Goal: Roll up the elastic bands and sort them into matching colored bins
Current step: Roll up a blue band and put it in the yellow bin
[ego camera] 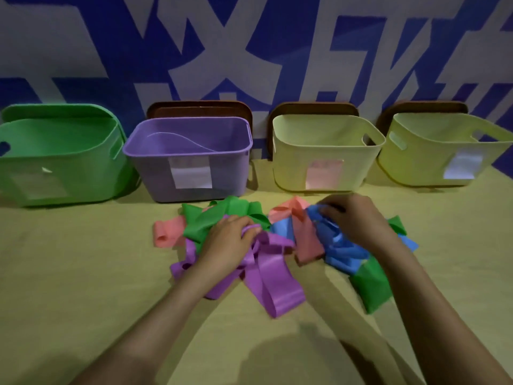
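Observation:
A tangled heap of elastic bands lies on the table in front of the bins: purple bands (273, 276), green bands (211, 218), pink bands (305, 237) and blue bands (341, 248). My left hand (227, 241) lies on the heap with its fingers curled round a purple band. My right hand (358, 218) grips a blue band at the heap's right side. Four bins stand in a row behind: a green bin (63, 173), a purple bin (147, 168), a pale yellow bin with a pink label (291, 168) and a pale yellow bin with a white label (410, 165).
Brown lids (200, 108) lean against the blue and white patterned wall behind three of the bins. The table top (83, 259) is covered in a yellowish cloth. Another green band (370, 290) lies at the heap's right, partly under my right forearm.

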`<state>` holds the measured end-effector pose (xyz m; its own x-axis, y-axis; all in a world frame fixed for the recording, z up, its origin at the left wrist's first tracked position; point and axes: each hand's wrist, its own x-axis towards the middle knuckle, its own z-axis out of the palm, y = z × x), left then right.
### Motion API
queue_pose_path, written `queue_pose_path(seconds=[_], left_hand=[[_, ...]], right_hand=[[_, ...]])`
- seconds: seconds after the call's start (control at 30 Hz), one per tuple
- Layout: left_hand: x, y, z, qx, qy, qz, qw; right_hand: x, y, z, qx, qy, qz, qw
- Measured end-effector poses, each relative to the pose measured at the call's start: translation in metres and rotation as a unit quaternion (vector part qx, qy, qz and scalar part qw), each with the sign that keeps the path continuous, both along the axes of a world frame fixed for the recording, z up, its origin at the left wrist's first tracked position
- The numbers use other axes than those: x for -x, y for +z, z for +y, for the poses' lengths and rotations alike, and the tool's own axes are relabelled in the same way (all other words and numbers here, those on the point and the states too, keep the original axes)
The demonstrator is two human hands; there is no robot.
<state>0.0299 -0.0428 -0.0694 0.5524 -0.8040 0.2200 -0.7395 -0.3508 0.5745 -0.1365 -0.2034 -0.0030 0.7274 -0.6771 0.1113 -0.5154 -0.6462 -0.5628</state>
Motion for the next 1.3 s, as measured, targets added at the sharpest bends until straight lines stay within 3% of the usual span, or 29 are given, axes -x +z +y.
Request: queue_pose_path(seconds=[0.07, 0.13, 0.2, 0.23, 0.3, 0.37, 0.53, 0.6, 0.7, 0.77, 0.8, 0.87, 0.93, 1.0, 1.1, 1.17, 1.23, 1.3], left_hand=[[-0.001, 0.008, -0.009, -0.068, 0.000, -0.047, 0.997], [0.010, 0.024, -0.010, -0.130, -0.005, -0.083, 0.988], [0.021, 0.049, -0.013, -0.136, -0.010, -0.085, 0.987], [0.027, 0.064, -0.014, -0.101, -0.019, -0.058, 0.993], [0.040, 0.096, -0.015, 0.010, -0.074, 0.092, 0.993], [0.055, 0.124, -0.015, 0.099, -0.117, 0.222, 0.963], [0.061, 0.157, -0.004, 0.236, -0.093, 0.287, 0.924], [0.051, 0.166, 0.007, 0.251, -0.065, 0.252, 0.932], [0.036, 0.177, 0.021, 0.258, -0.017, 0.198, 0.946], [0.028, 0.183, 0.030, 0.244, 0.008, 0.211, 0.947], [0.024, 0.186, 0.035, 0.233, 0.008, 0.246, 0.941], [0.017, 0.189, 0.045, 0.230, -0.032, 0.382, 0.894], [0.011, 0.193, 0.053, 0.272, -0.080, 0.477, 0.832], [0.003, 0.193, 0.054, 0.283, -0.082, 0.437, 0.850], [-0.019, 0.184, 0.053, 0.240, 0.010, 0.242, 0.940], [-0.036, 0.173, 0.054, 0.186, 0.049, 0.081, 0.978], [-0.050, 0.158, 0.055, 0.145, 0.088, -0.044, 0.985], [-0.056, 0.145, 0.053, 0.152, 0.163, -0.074, 0.972]], right_hand=[[0.002, 0.016, -0.001, -0.068, -0.008, -0.126, 0.990], [0.001, 0.027, 0.003, -0.160, 0.001, -0.266, 0.951], [-0.004, 0.041, 0.005, -0.212, 0.007, -0.353, 0.911], [-0.005, 0.050, 0.010, -0.230, 0.017, -0.376, 0.897], [-0.009, 0.070, 0.020, -0.243, 0.053, -0.406, 0.880], [-0.011, 0.092, 0.031, -0.218, 0.087, -0.415, 0.879], [-0.016, 0.143, 0.040, -0.152, 0.096, -0.444, 0.878], [-0.015, 0.154, 0.039, -0.138, 0.077, -0.429, 0.889], [-0.013, 0.157, 0.039, -0.264, 0.112, -0.424, 0.859], [-0.011, 0.156, 0.039, -0.358, 0.130, -0.401, 0.834], [-0.009, 0.154, 0.038, -0.376, 0.132, -0.374, 0.837], [-0.007, 0.148, 0.035, -0.365, 0.141, -0.322, 0.862], [-0.004, 0.143, 0.031, -0.280, 0.162, -0.262, 0.909], [-0.002, 0.139, 0.027, -0.183, 0.189, -0.179, 0.948], [-0.001, 0.135, 0.013, -0.129, 0.165, -0.164, 0.964], [0.001, 0.137, 0.006, -0.144, 0.153, -0.217, 0.953], [0.002, 0.138, 0.000, -0.189, 0.136, -0.271, 0.934], [-0.001, 0.137, -0.003, -0.258, 0.138, -0.326, 0.899]])
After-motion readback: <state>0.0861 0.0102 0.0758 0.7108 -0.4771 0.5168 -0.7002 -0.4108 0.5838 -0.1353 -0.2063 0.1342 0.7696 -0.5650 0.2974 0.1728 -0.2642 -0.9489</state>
